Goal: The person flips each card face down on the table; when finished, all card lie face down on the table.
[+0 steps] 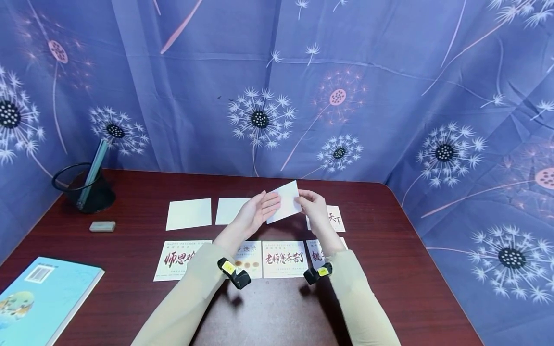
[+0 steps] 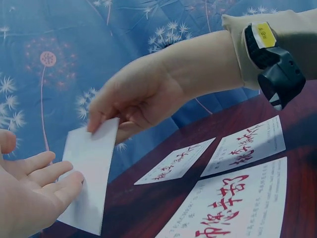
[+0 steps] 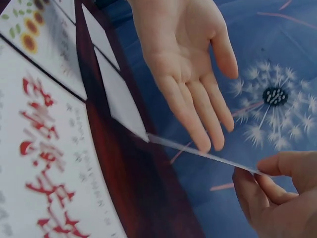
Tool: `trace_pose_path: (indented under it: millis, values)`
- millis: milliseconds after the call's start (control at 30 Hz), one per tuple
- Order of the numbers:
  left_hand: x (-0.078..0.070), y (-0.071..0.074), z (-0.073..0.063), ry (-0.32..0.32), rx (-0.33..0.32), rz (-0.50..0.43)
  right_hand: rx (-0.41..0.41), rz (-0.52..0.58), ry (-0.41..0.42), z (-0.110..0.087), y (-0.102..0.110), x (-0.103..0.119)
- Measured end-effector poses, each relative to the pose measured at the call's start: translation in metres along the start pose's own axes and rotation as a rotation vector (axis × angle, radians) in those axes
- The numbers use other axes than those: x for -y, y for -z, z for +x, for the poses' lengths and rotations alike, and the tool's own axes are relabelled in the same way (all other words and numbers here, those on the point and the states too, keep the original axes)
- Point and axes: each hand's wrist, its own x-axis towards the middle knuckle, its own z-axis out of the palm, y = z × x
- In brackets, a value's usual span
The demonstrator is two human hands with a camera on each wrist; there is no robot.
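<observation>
Above the table my right hand point(image 1: 315, 209) pinches a white card point(image 1: 285, 203) by its right edge, between thumb and fingers. The card's blank face shows in the head view and the left wrist view. My left hand point(image 1: 254, 212) is turned palm up with its fingers straight, at the card's left side. In the right wrist view the left fingertips point(image 3: 203, 143) lie right at the card's edge; whether they touch it is hard to tell. Beneath the hands lie printed cards with red Chinese writing, among them one card point(image 1: 284, 259) in the front row.
Two blank-faced cards, one at far left point(image 1: 189, 214) and one beside it point(image 1: 229, 209), lie in the back row. A printed card point(image 1: 336, 219) lies back right. On the left are a black pen holder point(image 1: 97, 194), an eraser point(image 1: 102, 226) and a blue book point(image 1: 52, 293).
</observation>
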Motion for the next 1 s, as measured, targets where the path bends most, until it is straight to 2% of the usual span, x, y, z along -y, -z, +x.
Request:
trace_pose_path:
  millis: [167,400,633,800,1000]
  values:
    - [0.004,0.008,-0.001,-0.003,-0.019,-0.007,-0.030,0.036,-0.057,0.005,0.005,-0.013]
    - [0.007,0.015,-0.003,0.039,-0.027,-0.001,-0.002,0.084,-0.111,0.012,0.010,-0.032]
    - [0.012,0.018,-0.003,0.096,-0.044,-0.009,0.004,0.067,-0.122,0.012,0.011,-0.039]
    - [0.015,0.017,-0.002,0.118,-0.062,0.015,0.030,0.062,-0.127,0.011,0.012,-0.041]
    - [0.017,0.017,-0.004,0.133,-0.067,0.048,0.071,0.004,-0.147,0.013,0.016,-0.046]
